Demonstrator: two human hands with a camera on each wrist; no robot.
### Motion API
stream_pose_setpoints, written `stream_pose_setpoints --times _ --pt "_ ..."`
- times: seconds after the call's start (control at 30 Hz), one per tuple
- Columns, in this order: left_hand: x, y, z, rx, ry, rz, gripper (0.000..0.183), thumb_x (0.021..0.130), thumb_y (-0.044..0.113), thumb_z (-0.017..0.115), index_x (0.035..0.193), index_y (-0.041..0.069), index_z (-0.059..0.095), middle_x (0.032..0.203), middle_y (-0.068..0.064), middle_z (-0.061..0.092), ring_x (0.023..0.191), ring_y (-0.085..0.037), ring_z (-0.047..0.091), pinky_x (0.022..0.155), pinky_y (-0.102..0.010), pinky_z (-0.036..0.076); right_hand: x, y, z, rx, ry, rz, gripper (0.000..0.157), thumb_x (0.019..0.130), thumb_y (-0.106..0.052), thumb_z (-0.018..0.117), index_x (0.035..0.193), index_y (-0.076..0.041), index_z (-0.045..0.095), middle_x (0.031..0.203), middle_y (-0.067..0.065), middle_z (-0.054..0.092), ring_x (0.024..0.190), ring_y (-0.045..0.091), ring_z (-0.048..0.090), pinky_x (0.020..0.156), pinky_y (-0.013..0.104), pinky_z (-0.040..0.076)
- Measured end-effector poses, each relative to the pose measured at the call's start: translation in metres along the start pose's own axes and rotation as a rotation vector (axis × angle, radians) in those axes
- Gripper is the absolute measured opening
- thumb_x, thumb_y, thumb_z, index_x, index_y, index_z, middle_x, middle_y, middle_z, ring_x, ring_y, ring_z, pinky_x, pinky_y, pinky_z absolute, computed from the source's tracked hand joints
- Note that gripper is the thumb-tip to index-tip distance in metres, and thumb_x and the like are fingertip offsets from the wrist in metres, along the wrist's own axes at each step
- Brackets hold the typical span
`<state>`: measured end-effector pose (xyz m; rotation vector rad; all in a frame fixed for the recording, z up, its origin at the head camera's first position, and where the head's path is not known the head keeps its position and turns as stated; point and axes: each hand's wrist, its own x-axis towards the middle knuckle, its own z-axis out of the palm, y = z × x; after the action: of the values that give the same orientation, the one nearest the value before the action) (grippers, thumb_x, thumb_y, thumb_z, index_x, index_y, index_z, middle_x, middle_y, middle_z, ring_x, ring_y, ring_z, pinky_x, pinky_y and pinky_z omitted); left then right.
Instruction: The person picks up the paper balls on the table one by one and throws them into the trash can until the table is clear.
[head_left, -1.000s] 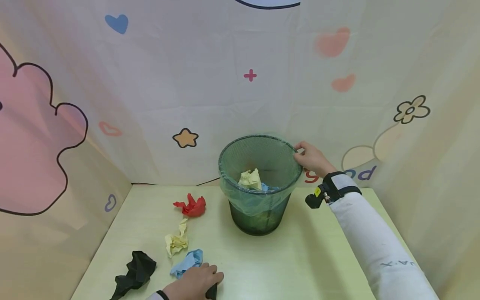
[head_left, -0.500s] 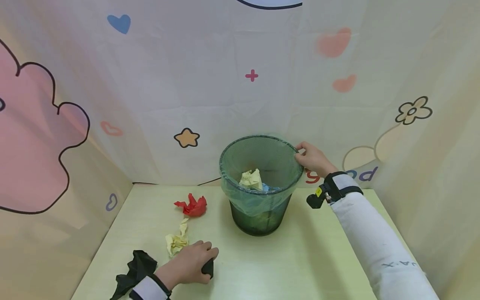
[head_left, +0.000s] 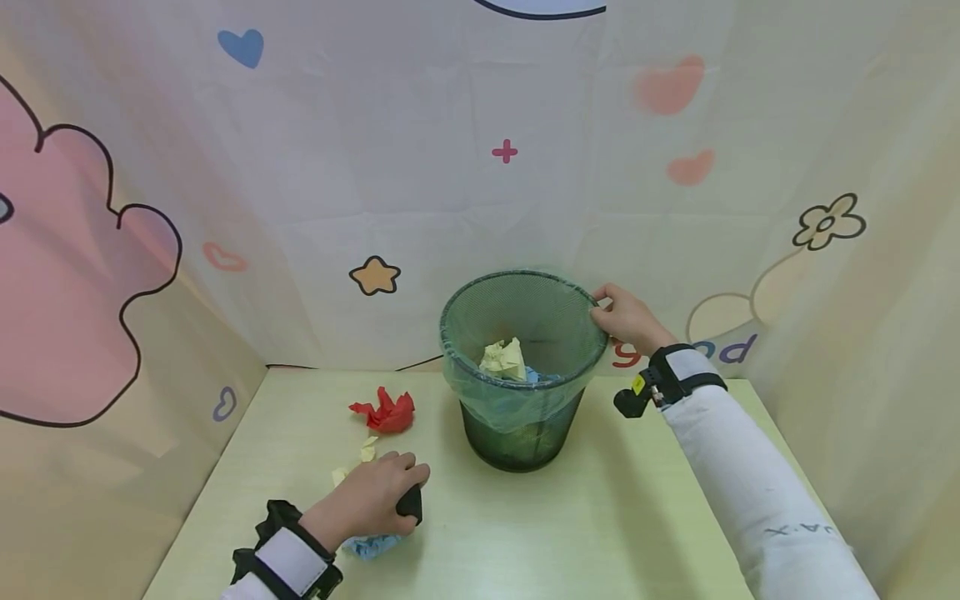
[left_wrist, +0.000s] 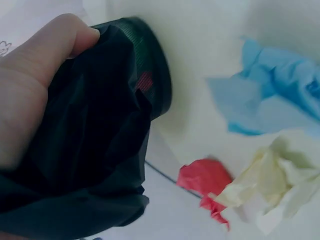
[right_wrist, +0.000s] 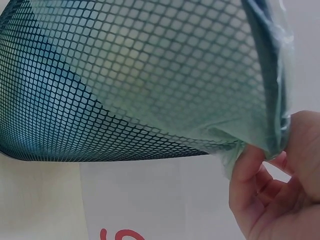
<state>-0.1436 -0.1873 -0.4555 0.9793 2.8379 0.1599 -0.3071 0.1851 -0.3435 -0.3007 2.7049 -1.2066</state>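
My left hand (head_left: 369, 498) grips a crumpled piece of black paper (left_wrist: 95, 130) above the table, over the blue and yellow paper. In the left wrist view the thumb presses on the black paper, which fills much of the hand. At the rim of a mesh waste bin (head_left: 521, 450), my right hand (head_left: 632, 318) pinches the edge and its thin green liner bag (right_wrist: 225, 135). The bin stands upright, with a crumpled yellow paper (head_left: 504, 360) and some blue paper (head_left: 538, 377) inside.
On the table left of the bin lie a crumpled red paper (head_left: 386, 412), a yellow paper (left_wrist: 275, 185) and a blue paper (left_wrist: 275, 90). Another black paper (head_left: 279, 515) is partly hidden behind the left wrist strap. A patterned curtain (head_left: 450, 167) hangs behind the table.
My left hand has moved up and away from the table's near edge with the black paper, now covering part of the yellow and blue papers. The right hand stays at the bin rim.
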Motion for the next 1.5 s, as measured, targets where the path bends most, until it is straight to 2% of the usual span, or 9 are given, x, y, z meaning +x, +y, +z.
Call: stream_pose_setpoints --times 0.1,0.4,0.6,0.87,1.03,1.2,1.5 --pt "0.002 -0.001 -0.009 0.024 0.027 -0.002 0.039 0.072 0.039 0.071 0.1 0.02 0.053 0.082 0.005 0.048 0.073 -0.01 0.044 0.054 -0.022 0.039 0.0 0.001 0.0 -0.002 0.0 -0.002 0.036 0.093 -0.012 0.04 0.125 0.003 0.039 0.094 0.019 0.051 0.056 0.018 0.043 0.052 0.028 0.039" --pt "0.009 -0.005 -0.043 0.05 0.17 0.015 0.038 0.07 0.038 0.073 0.095 0.019 0.051 0.084 0.005 0.047 0.073 -0.009 0.044 0.055 -0.021 0.042 0.0 0.002 0.001 -0.005 0.005 -0.01 0.036 0.093 -0.012 0.04 0.126 0.003 0.039 0.093 0.019 0.052 0.055 0.016 0.042 0.051 0.027 0.039" --pt "0.016 -0.007 -0.059 0.085 0.232 0.056 0.036 0.07 0.036 0.072 0.092 0.017 0.049 0.08 0.005 0.045 0.071 -0.009 0.042 0.052 -0.019 0.038 0.001 0.002 0.0 0.007 0.006 -0.012 0.035 0.093 -0.012 0.039 0.125 0.003 0.039 0.089 0.017 0.051 0.052 0.015 0.04 0.05 0.028 0.038" --pt "0.029 -0.003 -0.079 0.074 0.25 0.074 0.035 0.071 0.036 0.071 0.092 0.019 0.049 0.08 0.005 0.043 0.07 -0.009 0.042 0.049 -0.02 0.037 -0.001 0.001 0.001 -0.005 0.003 -0.011 0.037 0.093 -0.012 0.039 0.128 0.003 0.038 0.09 0.017 0.05 0.054 0.015 0.04 0.052 0.029 0.039" --pt "0.036 -0.002 -0.098 0.097 0.28 0.106 0.035 0.071 0.035 0.071 0.093 0.017 0.05 0.08 0.003 0.044 0.069 -0.011 0.042 0.05 -0.021 0.036 -0.001 0.0 0.001 -0.005 0.004 -0.008 0.036 0.093 -0.012 0.038 0.127 0.002 0.038 0.09 0.016 0.05 0.055 0.016 0.041 0.053 0.029 0.039" --pt "0.042 -0.002 -0.116 0.105 0.288 0.102 0.038 0.074 0.035 0.071 0.101 0.014 0.054 0.085 0.002 0.048 0.073 -0.013 0.044 0.054 -0.024 0.037 0.0 -0.001 0.0 -0.005 0.01 -0.003 0.035 0.093 -0.012 0.038 0.125 0.002 0.039 0.088 0.015 0.05 0.054 0.015 0.04 0.051 0.028 0.038" --pt "0.055 0.0 -0.139 0.079 0.331 0.114 0.036 0.075 0.03 0.07 0.102 0.012 0.054 0.083 -0.001 0.049 0.072 -0.015 0.046 0.053 -0.024 0.038 -0.002 0.0 0.001 -0.017 0.014 -0.004 0.035 0.093 -0.013 0.039 0.126 0.001 0.039 0.091 0.017 0.05 0.056 0.016 0.041 0.052 0.027 0.039"
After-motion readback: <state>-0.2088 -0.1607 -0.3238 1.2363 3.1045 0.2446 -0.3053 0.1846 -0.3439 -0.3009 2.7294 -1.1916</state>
